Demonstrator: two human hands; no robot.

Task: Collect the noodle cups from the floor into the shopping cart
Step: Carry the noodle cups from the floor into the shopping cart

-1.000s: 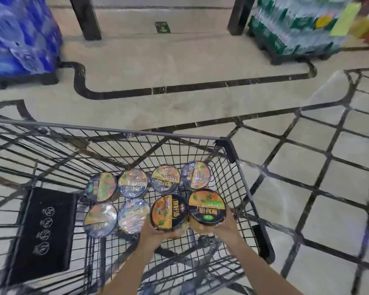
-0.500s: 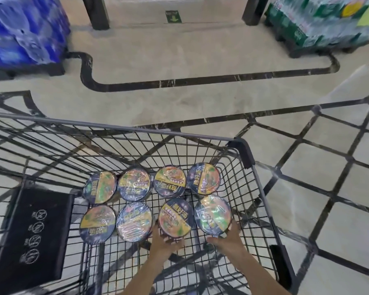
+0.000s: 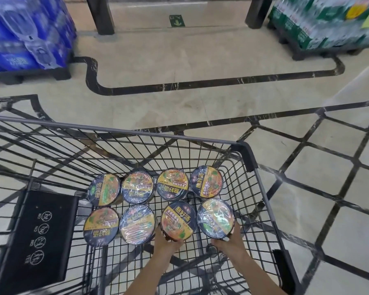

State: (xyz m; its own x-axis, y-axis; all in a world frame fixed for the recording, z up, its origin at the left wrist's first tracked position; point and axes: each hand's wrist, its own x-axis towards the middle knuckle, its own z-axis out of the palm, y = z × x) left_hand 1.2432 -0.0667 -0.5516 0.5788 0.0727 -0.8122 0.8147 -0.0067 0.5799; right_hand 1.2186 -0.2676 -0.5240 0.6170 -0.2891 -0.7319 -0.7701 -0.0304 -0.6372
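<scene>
We see eight noodle cups (image 3: 158,204) standing lids-up on the wire bottom of the shopping cart (image 3: 246,158), packed in two rows of four towards its right side. The two nearest us on the right are the ones in our hands. Our left hand (image 3: 166,244) wraps the near side of the third cup (image 3: 178,220) in the front row, fingers curled round its wall below the lid. Our right hand (image 3: 227,241) grips the fourth cup (image 3: 216,218), the one closest to the cart's right wall, with the thumb up along its right edge. Both cups sit level with their neighbours and touch them; whether their bases rest fully on the wire we cannot tell. The other six cups stand free of our hands, the back row just beyond the front one. To the left inside the cart lies the black folded seat flap (image 3: 38,239) with white symbols. Beyond the cart, on the tiled floor (image 3: 179,67), stand a blue pallet of bottled water (image 3: 26,35) at left and a green one (image 3: 326,22) at right.
</scene>
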